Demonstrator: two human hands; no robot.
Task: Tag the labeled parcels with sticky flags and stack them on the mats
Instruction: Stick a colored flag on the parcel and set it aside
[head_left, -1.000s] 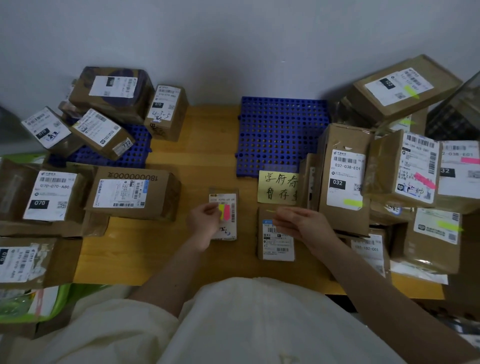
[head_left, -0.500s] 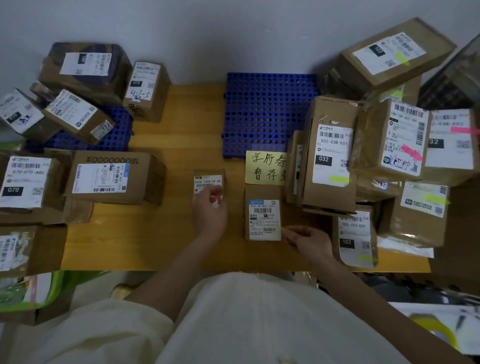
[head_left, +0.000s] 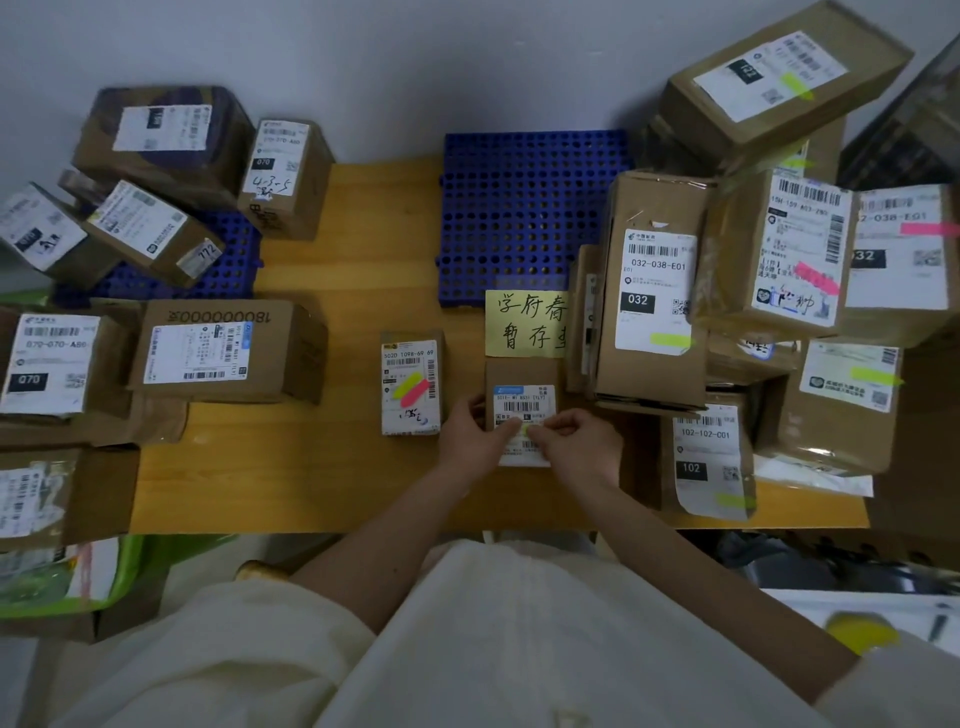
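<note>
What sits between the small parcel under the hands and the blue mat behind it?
In the head view, a yellow handwritten note lies between the small parcel and the blue mat; its top edge overlaps the mat's front edge.

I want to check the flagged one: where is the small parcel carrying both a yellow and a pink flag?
Head view, table centre: the two-flag parcel lies just left of the parcel being tagged.
</note>
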